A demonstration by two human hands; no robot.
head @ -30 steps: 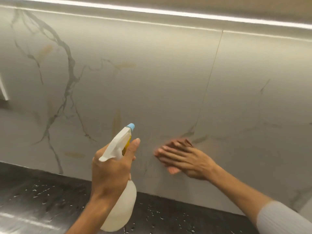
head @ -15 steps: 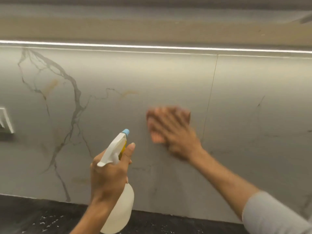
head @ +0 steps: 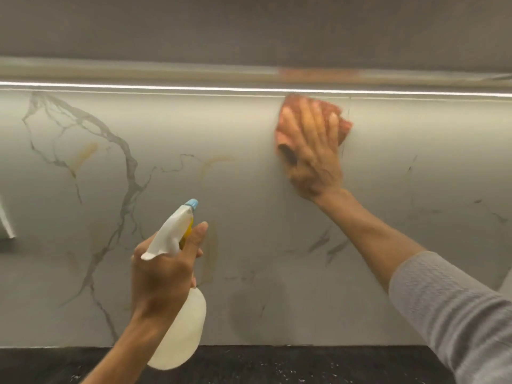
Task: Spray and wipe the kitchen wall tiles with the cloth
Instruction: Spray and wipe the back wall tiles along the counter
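At left, marble-look wall tiles (head: 166, 128) with grey veins above a dark countertop (head: 277, 364). Nearer and left of centre, left hand (head: 160, 275) closed around the neck of a white spray bottle (head: 181, 328), forefinger stretched along the trigger, blue nozzle facing the wall. At right, right hand (head: 313, 151), blurred, fingers spread flat, pressing an orange cloth (head: 343, 126) against the tiles just under the light strip (head: 138, 85), grey sleeve (head: 448, 306) at the near right edge.
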